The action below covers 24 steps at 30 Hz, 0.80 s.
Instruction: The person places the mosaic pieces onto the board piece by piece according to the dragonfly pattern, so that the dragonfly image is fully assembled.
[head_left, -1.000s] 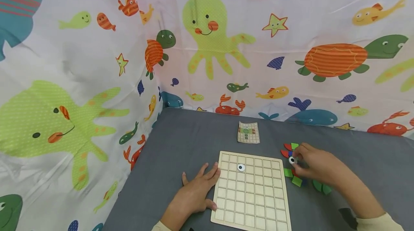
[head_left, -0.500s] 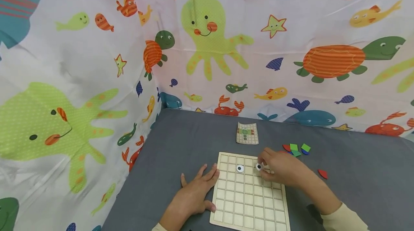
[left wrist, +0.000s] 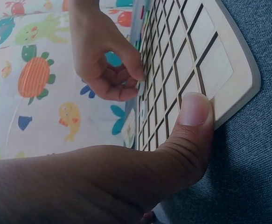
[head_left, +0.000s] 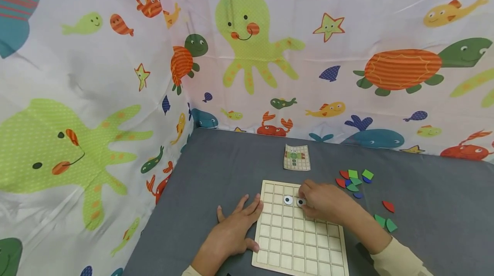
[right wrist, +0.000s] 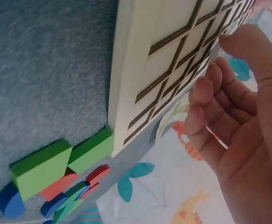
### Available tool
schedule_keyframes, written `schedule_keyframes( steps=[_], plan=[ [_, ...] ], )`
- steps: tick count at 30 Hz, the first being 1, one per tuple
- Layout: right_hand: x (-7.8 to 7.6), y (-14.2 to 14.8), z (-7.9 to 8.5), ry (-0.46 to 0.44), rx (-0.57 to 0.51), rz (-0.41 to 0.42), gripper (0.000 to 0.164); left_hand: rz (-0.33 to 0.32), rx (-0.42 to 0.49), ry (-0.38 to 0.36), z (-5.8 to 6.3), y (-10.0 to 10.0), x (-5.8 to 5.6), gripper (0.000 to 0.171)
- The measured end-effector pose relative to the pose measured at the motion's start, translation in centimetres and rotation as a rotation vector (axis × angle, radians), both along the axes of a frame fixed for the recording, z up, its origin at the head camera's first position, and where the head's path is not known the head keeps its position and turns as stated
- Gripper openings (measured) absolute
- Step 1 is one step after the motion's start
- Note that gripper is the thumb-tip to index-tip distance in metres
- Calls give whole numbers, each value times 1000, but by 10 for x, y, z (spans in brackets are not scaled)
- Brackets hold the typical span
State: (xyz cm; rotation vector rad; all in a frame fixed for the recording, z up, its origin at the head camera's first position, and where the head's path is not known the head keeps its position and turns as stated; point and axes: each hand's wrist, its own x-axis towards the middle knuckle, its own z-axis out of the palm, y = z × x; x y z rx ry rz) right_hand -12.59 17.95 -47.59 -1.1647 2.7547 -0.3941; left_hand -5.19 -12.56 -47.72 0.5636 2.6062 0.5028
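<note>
A wooden grid board [head_left: 285, 248] lies on the grey cloth. My left hand [head_left: 231, 231] rests at its left edge with fingers spread, and the thumb [left wrist: 191, 116] lies on the rim. Over the upper rows, my right hand [head_left: 328, 201] pinches a round white eye piece [head_left: 300, 202] with a black dot between thumb and fingertips. A matching eye piece [head_left: 287, 200] sits in a square just to the left. From the head view I cannot tell whether the pinched piece touches the board; the hand hides the squares behind it.
A small pattern card [head_left: 296, 162] lies beyond the board. Red, green and blue pieces [head_left: 353, 174] are grouped to the right, with a red quarter piece [head_left: 388, 206] and two green ones [head_left: 380, 220] nearer. A sea-animal curtain [head_left: 270, 74] stands behind.
My right hand has carried the eye piece from the loose pieces leftward over the board, close to the other eye piece. The left hand has stayed at the board's left edge.
</note>
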Motion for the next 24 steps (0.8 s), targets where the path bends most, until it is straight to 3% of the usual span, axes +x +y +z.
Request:
schedule_keyframes(
  steps=[14,24],
  plan=[
    [0,-7,1,3,47,-30,19,-7,3,-15,2,-1,0,114],
    [-1,-8,1,69,62,-3,22,-5,-4,-6,0,-1,-1,115]
  ],
)
